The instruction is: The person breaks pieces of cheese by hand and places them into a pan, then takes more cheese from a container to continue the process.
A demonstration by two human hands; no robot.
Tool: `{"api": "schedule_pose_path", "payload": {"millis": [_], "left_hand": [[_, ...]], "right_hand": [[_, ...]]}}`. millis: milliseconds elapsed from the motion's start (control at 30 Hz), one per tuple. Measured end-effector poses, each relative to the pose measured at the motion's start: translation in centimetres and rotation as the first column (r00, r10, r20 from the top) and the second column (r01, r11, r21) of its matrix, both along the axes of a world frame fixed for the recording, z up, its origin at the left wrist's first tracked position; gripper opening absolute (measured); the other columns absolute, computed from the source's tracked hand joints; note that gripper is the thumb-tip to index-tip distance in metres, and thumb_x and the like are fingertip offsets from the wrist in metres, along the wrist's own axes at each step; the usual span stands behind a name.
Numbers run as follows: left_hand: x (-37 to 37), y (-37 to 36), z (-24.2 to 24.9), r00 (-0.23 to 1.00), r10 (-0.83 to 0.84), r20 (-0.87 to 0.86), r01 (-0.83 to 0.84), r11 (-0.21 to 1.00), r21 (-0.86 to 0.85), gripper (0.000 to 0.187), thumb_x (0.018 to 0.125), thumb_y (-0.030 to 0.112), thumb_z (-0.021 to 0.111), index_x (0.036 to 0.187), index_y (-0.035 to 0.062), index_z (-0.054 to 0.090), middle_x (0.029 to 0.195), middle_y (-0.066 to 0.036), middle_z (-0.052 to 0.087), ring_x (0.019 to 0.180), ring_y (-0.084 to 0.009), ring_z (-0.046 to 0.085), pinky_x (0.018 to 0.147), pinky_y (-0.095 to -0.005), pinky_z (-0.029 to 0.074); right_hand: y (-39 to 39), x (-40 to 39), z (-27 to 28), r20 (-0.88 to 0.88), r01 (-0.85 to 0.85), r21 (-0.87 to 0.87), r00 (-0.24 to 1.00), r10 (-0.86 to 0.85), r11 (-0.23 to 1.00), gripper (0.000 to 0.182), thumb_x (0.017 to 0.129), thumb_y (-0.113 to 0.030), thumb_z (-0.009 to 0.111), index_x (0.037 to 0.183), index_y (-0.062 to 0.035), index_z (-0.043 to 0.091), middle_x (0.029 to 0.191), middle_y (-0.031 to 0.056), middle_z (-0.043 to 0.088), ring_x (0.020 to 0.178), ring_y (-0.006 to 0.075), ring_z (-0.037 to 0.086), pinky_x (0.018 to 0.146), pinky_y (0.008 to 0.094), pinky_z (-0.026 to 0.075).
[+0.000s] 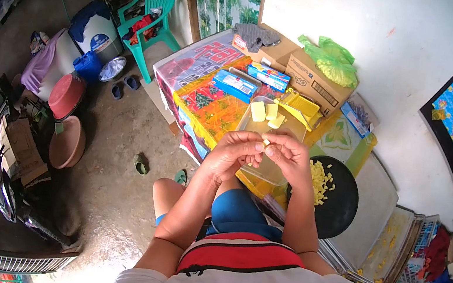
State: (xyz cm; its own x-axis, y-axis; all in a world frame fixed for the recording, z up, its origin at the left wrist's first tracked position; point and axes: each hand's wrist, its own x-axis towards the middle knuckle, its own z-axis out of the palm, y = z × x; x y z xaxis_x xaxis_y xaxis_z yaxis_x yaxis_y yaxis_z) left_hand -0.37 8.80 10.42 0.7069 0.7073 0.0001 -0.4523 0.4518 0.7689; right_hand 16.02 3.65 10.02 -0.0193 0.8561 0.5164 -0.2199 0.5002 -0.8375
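Between the fingertips of both hands is a small pale yellow cheese cube. My left hand is closed, its thumb and fingers pinched at the cube. From the other side, my right hand pinches it too. Beneath the hands stands a clear plastic container, partly covered by them. Larger pale yellow cheese blocks lie at its far end. To the right, a round black pan holds many small cheese cubes, with my right forearm in front of part of it.
Blue boxes and a yellow plastic item lie on the covered table. Behind are cardboard boxes and a green plastic bag. Metal trays are at right. A green chair and basins stand at left.
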Motion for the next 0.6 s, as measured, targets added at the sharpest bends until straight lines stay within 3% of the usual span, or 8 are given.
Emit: {"api": "schedule_pose_path", "payload": {"millis": [167,467,600], "left_hand": [[-0.3,0.4,-0.2,0.996,-0.032,-0.084,0.035,0.999,0.041,0.018,0.083,0.013,0.07,0.093,-0.0011,0.067,0.074,-0.005,0.065,0.063,-0.011,0.061,0.06,-0.0225,0.05],[-0.2,0.2,-0.4,0.997,0.004,-0.08,-0.001,0.999,0.041,0.018,0.082,0.011,0.07,0.095,-0.0018,0.066,0.077,-0.006,0.066,0.064,-0.0111,0.062,0.058,-0.0224,0.05],[-0.4,0.5,-0.3,0.996,0.006,-0.09,-0.001,0.998,0.062,0.019,0.081,0.01,0.071,0.095,-0.0011,0.066,0.078,-0.005,0.066,0.064,-0.0106,0.061,0.059,-0.0223,0.051]], "right_hand": [[0.1,0.5,-0.7,0.043,0.027,0.008,0.999,-0.027,1.0,0.019,0.086,0.0,0.063,0.104,0.0028,0.063,0.103,0.0095,0.057,0.091,0.0139,0.059,0.075,0.0269,0.05],[0.2,0.5,-1.3,0.038,0.142,-0.002,0.989,-0.142,0.99,0.016,0.083,0.0,0.066,0.099,0.0009,0.065,0.103,0.0075,0.056,0.093,0.0126,0.057,0.079,0.0254,0.048],[0.1,0.6,-1.0,0.12,0.184,0.027,0.975,-0.186,0.983,0.017,0.08,-0.001,0.07,0.096,-0.0016,0.067,0.103,0.0075,0.058,0.091,0.0121,0.058,0.077,0.0244,0.047]]}}
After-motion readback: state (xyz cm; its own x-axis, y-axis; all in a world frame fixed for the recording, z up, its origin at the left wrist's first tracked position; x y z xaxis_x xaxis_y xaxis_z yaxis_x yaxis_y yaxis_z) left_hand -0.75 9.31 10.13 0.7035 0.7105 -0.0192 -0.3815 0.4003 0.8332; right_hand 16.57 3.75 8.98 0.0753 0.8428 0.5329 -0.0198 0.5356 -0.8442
